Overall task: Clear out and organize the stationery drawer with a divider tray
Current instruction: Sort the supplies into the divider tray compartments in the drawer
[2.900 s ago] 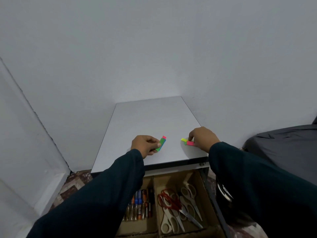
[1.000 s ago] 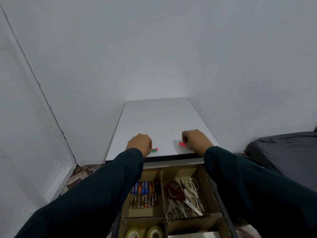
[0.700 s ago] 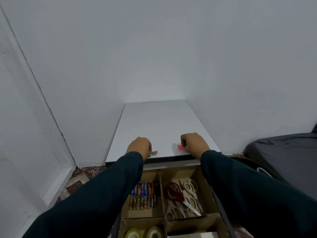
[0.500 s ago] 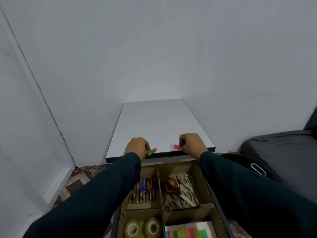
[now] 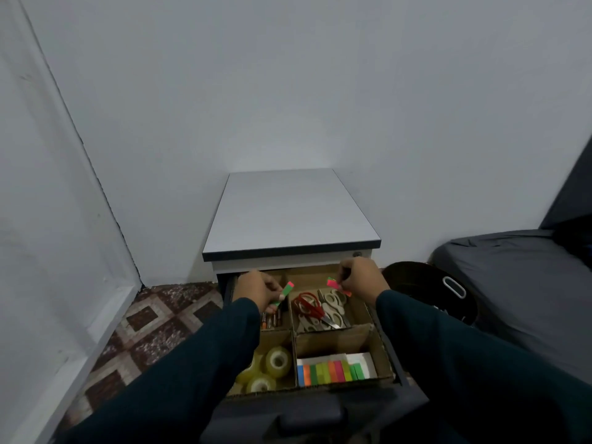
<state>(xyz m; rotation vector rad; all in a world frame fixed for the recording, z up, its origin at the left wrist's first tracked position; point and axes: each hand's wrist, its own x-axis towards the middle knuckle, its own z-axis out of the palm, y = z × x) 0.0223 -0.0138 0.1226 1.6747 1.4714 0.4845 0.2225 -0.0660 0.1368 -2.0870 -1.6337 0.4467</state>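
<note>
Nearest to the person, the open drawer [image 5: 398, 376] holds a cardboard divider tray [image 5: 333, 339] with four compartments. In the near left compartment lie rolls of clear tape [image 5: 267, 370], and in the near right compartment lies a white card with a row of coloured sticky flags [image 5: 331, 370]. Behind them, the far left compartment keeps batteries [image 5: 271, 321] and the far right one keeps several pairs of scissors [image 5: 320, 310], one with red handles.

Above the far compartments both hands are in the air. The left hand [image 5: 256, 290] pinches a small green and pink pad of flags [image 5: 283, 293] between its fingers, and the right hand [image 5: 360, 280] pinches a pink and orange pad of flags [image 5: 338, 286] in the same way. Neither pad touches the tray.

The step in hand seems to be the bringing of the last flags into the tray. I judge the task is almost finished. The next move probably needs both hands to come toward the near right compartment, to lay the pads beside the card, and then to let go.

Further away stands the cabinet top [image 5: 288, 213], and a dark bin [image 5: 426, 290] is on the right
</note>
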